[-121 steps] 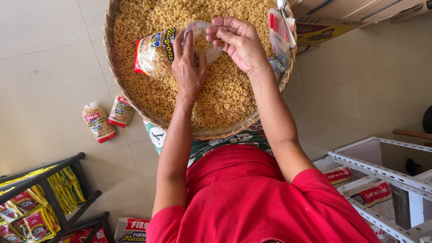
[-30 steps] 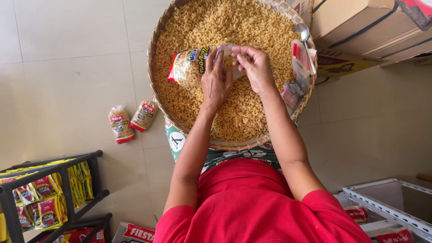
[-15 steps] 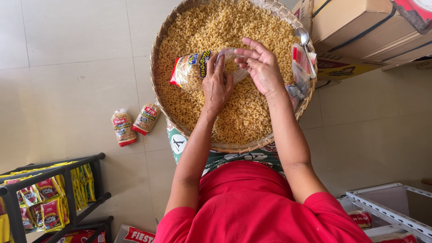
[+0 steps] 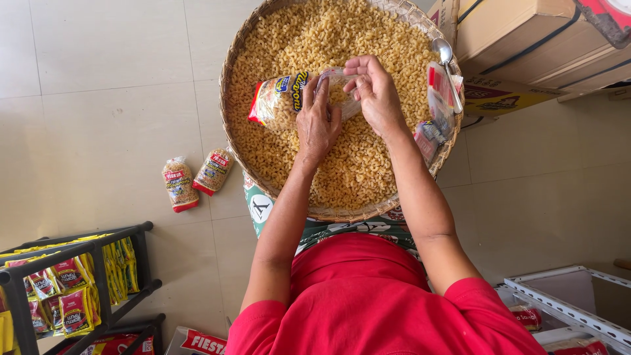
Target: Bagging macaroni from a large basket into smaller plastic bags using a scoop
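A wide round woven tray [image 4: 231,141] heaped with loose elbow macaroni [image 4: 358,167] rests in front of me. On the macaroni lies a clear plastic packet [image 4: 279,100] with a red, yellow and blue print, filled with macaroni. My left hand [image 4: 317,123] grips the packet near its open end. My right hand [image 4: 373,92] pinches the clear top of the same packet from the right. A metal spoon [image 4: 447,62] and several empty printed bags [image 4: 435,115] lie at the tray's right rim.
Two filled macaroni packets [image 4: 190,179] lie on the tiled floor to the left. A black rack [image 4: 98,260] with yellow sachets stands at lower left. Cardboard boxes [image 4: 526,39] sit at upper right, a white wire rack [image 4: 572,309] at lower right.
Over the last seconds the view has shifted, so the tray sits a little differently in frame. Both hands stay on the packet's top, the fingers working closer together.
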